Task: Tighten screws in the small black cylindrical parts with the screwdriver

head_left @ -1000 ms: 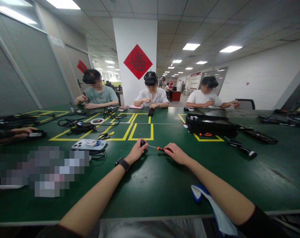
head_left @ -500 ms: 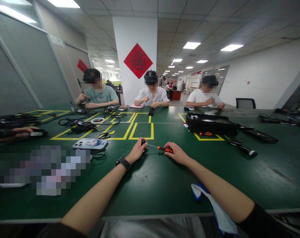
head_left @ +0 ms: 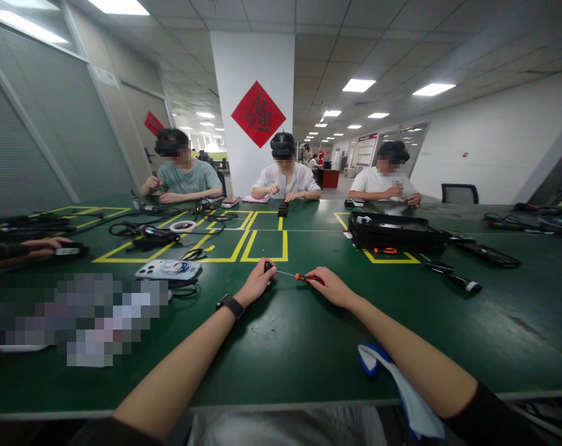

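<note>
My right hand (head_left: 329, 285) is closed around the orange-and-black handle of a screwdriver (head_left: 303, 277). Its thin metal shaft points left, and the tip meets a small black object (head_left: 268, 267) held in my left hand (head_left: 258, 282). That object is mostly hidden by the fingers, so its kind cannot be made out. Both hands are just over the green table (head_left: 281, 347), near its middle. A dark watch sits on my left wrist.
A black open case (head_left: 396, 232) stands at right, an orange-handled tool (head_left: 385, 251) before it. A patterned phone (head_left: 169, 270) and cables lie left. A blue-and-white cloth-like item (head_left: 392, 371) hangs over the near edge. Three people sit opposite; another person's hands (head_left: 43, 246) are at far left.
The screwdriver's handle appears slightly turned in my right hand, whose fingers have shifted a little. My left hand stays in place with the black object.
</note>
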A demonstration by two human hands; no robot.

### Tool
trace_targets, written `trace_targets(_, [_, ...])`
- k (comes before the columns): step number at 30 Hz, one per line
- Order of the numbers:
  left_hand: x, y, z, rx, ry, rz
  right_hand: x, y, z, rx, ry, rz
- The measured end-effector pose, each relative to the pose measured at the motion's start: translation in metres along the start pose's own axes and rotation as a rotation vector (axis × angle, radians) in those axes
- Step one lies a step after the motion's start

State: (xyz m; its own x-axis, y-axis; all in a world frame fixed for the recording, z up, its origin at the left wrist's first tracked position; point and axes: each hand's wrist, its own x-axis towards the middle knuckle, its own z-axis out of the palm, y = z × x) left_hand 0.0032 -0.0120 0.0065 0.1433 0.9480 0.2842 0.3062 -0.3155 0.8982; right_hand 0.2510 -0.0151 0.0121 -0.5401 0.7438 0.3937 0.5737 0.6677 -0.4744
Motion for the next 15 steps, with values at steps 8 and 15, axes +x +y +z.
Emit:
trace_targets(8, [0.0013,-0.0027,0.0003,0.03,0.029,-0.013,-0.0022,-0.0056,0.0018,0.076,0.059,-0.039])
trace_targets(15, [0.0032,-0.0064,0.0014,0.031,0.017,0.007,0.0,-0.0039,0.0036,-0.001,0.036,-0.017])
